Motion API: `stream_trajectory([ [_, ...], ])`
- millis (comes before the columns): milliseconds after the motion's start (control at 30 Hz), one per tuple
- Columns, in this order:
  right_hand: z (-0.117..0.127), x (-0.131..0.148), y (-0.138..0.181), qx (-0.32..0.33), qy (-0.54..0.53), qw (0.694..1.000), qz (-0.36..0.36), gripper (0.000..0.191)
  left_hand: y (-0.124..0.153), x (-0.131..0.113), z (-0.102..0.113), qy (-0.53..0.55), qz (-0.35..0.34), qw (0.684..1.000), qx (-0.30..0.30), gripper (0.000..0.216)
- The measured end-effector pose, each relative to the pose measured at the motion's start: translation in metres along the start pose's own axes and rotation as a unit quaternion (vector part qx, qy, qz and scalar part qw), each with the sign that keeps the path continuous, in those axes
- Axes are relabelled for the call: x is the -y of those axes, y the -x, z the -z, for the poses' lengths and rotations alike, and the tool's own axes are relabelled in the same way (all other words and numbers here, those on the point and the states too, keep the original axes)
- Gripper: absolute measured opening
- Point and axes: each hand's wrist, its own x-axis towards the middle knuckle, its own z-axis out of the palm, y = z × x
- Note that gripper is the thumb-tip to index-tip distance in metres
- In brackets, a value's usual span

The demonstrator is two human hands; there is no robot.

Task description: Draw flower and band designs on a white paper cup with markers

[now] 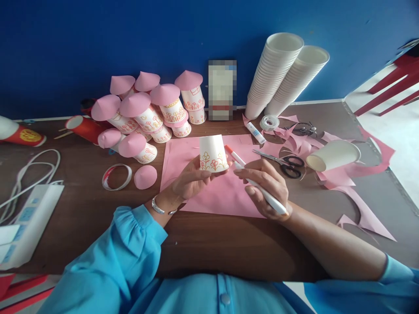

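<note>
My left hand (pixel 191 181) is closed round the rim of an upside-down white paper cup (pixel 212 152) with red and yellow flowers drawn on it. My right hand (pixel 266 185) grips a white marker (pixel 255 183) with an orange tip, and the tip sits just to the right of the cup. Both hands hover over a pink paper sheet (pixel 216 192) on the brown table (pixel 209 244).
A cluster of decorated cups with pink cone lids (pixel 147 111) stands at the back left. Two stacks of plain cups (pixel 284 74) lean at the back right. Scissors (pixel 284 163), a glue stick (pixel 255 132), tape rolls (pixel 116 176), pink scraps (pixel 360 209), a lying cup (pixel 334 155) and a power strip (pixel 29 220) lie around.
</note>
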Motion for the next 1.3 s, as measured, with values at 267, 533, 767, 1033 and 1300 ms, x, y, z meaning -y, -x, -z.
stream_trajectory([
  [267, -0.003, 0.01, -0.002, 0.011, -0.065, 0.998, -0.021, 0.019, 0.0, 0.0, 0.001, -0.024, 0.005, 1.0, 0.012, 0.045],
  [533, -0.003, 0.011, -0.001, 0.008, -0.058, 0.998, -0.026, 0.014, 0.0, 0.003, 0.004, -0.056, -0.008, 0.998, 0.033, 0.046],
  [767, -0.003, 0.012, -0.002, 0.019, -0.042, 0.999, -0.028, 0.008, 0.0, 0.003, 0.006, -0.085, -0.013, 0.996, 0.034, 0.048],
  [1033, -0.001, 0.012, -0.002, 0.025, -0.021, 0.999, -0.034, 0.015, -0.001, 0.005, 0.009, -0.097, -0.017, 0.994, 0.043, 0.051],
  [1300, -0.002, 0.013, -0.002, 0.028, -0.013, 0.999, -0.042, 0.011, 0.0, 0.002, 0.006, -0.097, -0.013, 0.994, 0.044, 0.051],
])
